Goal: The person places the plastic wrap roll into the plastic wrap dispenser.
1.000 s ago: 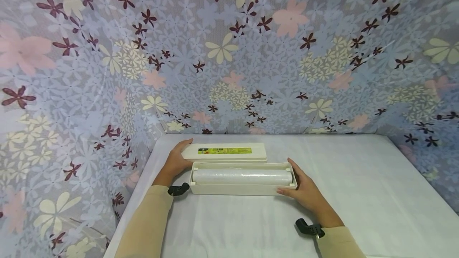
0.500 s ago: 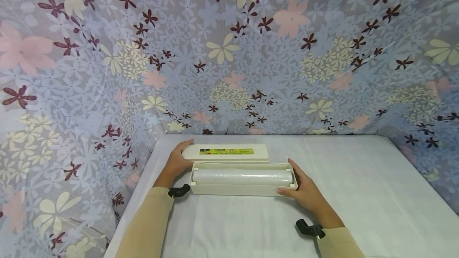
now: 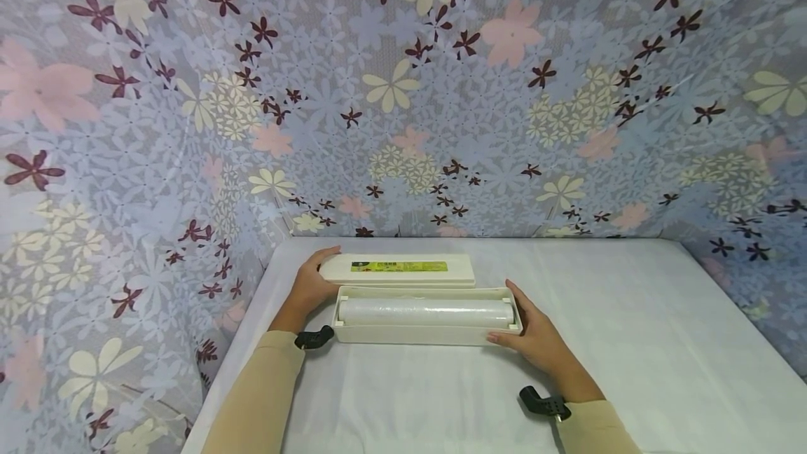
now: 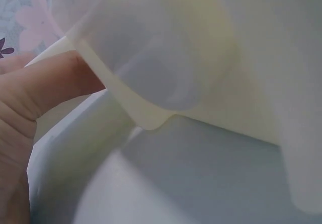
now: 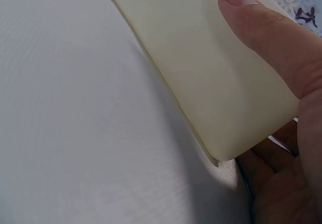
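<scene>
A long cream plastic box point(image 3: 410, 335) lies across the table with its top off. Inside it rests a roll of cling film point(image 3: 425, 312). Just behind is the matching lid point(image 3: 410, 279), label side up. My left hand point(image 3: 314, 280) grips the lid's left end, fingers behind and thumb in front. The right hand point(image 3: 536, 331) holds the box's right end between thumb and fingers. In the right wrist view the thumb point(image 5: 274, 40) presses on the box's smooth front wall point(image 5: 186, 73). The left wrist view shows the left thumb point(image 4: 55, 83) against a pale plastic edge.
A white cloth covers the table point(image 3: 630, 342). Flower-patterned fabric point(image 3: 403, 125) hangs behind it and along both sides. Black camera mounts sit on the left wrist point(image 3: 314, 337) and right wrist point(image 3: 543, 403). Tan sleeves cover both forearms.
The lid has shifted slightly to the right behind the box. Both hands keep their hold, and the box with its roll stays in place.
</scene>
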The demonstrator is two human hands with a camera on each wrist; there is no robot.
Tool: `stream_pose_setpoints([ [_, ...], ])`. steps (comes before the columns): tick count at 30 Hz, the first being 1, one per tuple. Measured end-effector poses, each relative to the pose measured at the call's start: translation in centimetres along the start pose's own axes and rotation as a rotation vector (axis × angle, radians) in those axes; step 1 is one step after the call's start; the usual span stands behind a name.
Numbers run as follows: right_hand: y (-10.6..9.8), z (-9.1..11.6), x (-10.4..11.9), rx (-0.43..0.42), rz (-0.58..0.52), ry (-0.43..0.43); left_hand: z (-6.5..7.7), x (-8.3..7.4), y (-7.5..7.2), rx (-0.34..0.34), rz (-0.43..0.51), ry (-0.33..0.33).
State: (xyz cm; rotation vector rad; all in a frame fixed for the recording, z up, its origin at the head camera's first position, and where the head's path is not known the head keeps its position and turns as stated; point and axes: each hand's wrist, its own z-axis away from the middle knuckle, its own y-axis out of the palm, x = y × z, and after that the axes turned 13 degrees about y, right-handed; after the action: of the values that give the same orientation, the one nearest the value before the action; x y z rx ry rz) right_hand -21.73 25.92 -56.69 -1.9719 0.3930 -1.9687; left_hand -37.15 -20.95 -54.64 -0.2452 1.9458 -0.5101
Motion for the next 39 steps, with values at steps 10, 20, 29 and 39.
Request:
stream_pose_setpoints([
  [10, 0.1, 0.0, 0.1, -0.005, 0.007, 0.021, -0.1, -0.4, -0.5, -0.038, 0.024, 0.009],
  [20, 0.1, 0.1, 0.1, -0.011, 0.022, 0.016, -0.2, -0.7, -0.6, -0.042, 0.016, 0.034],
  [29, 0.2, 0.1, 0.1, 0.0, -0.009, 0.012, -0.2, -1.3, -0.7, -0.057, 0.03, 0.042],
  [39, 0.1, 0.1, 0.1, 0.004, -0.003, 0.019, -0.2, -1.5, -1.1, -0.07, 0.049, 0.037],
])
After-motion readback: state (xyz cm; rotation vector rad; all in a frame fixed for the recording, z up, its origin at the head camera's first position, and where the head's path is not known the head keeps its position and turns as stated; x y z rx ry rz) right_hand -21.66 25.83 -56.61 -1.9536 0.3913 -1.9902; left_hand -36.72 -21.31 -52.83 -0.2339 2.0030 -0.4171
